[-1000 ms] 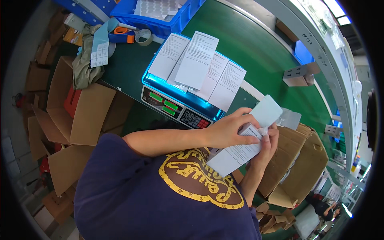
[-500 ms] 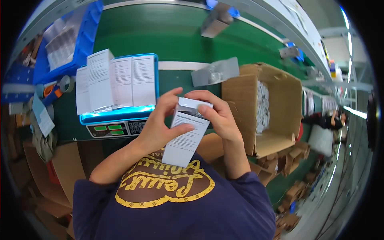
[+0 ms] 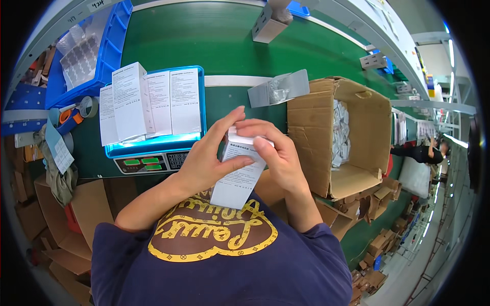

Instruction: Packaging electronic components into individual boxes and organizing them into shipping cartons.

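Observation:
Close in front of my chest, a white printed carton is tilted between both hands. My left hand grips it from the left, thumb across the printed face and fingers behind. On the top end lies my right hand, its thumb at the upper right corner and its fingers bent over the end flap, which they partly hide. Several similar white cartons rest on a bright blue weighing scale to the left. Beyond my right hand, another small carton lies with its end open and clear plastic inside.
A large open cardboard box with silver packets stands to the right. At the far left sit a blue bin and tape rolls. A carton stands on the green conveyor; a metal frame crosses above.
My right fingers have bent further down over the carton's top end, where the flap stood more visible. The left hand keeps its grip. The whole view has shifted slightly.

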{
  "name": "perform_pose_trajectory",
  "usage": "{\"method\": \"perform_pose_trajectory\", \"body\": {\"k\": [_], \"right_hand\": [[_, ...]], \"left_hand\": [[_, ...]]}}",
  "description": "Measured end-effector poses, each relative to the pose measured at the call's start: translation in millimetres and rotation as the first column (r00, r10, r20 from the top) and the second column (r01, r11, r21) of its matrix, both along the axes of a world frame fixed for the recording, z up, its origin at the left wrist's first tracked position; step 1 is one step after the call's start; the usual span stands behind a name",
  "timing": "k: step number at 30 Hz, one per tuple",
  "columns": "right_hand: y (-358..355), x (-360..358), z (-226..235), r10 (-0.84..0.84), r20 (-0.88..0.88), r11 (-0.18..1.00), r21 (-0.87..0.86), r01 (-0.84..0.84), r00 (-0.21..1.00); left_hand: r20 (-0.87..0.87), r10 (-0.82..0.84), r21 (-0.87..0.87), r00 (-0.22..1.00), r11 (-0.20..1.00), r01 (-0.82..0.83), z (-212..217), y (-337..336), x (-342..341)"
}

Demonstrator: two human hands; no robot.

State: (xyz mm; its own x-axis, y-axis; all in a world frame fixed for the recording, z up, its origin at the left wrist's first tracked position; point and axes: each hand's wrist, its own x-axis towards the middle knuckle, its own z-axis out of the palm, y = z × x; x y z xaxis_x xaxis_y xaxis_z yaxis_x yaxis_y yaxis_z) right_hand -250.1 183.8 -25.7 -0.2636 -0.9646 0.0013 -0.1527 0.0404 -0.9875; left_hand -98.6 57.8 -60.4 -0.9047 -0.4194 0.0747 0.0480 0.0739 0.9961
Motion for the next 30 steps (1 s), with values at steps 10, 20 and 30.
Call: {"method": "perform_pose_trajectory", "body": {"k": [10,20,30], "right_hand": [[-2.6,11.0,-18.6,-0.074,-0.077,0.997,-0.007,0.074,0.994],[-5.9,-2.6,-18.2,0.095,-0.042,0.995,-0.023,-0.096,0.995],[21.4,18.3,-82.5,-0.301,0.418,0.947,0.234,0.218,0.857]], "left_hand": [[0.042,0.004,0.037,0.999,0.999,-0.006,-11.1,-4.7,9.2],[0.104,-0.052,0.016,0.993,0.999,0.05,4.2,-8.8,10.3],[0.257,0.07,-0.393,0.964,0.919,0.038,-4.4,-34.8,-15.1]]}}
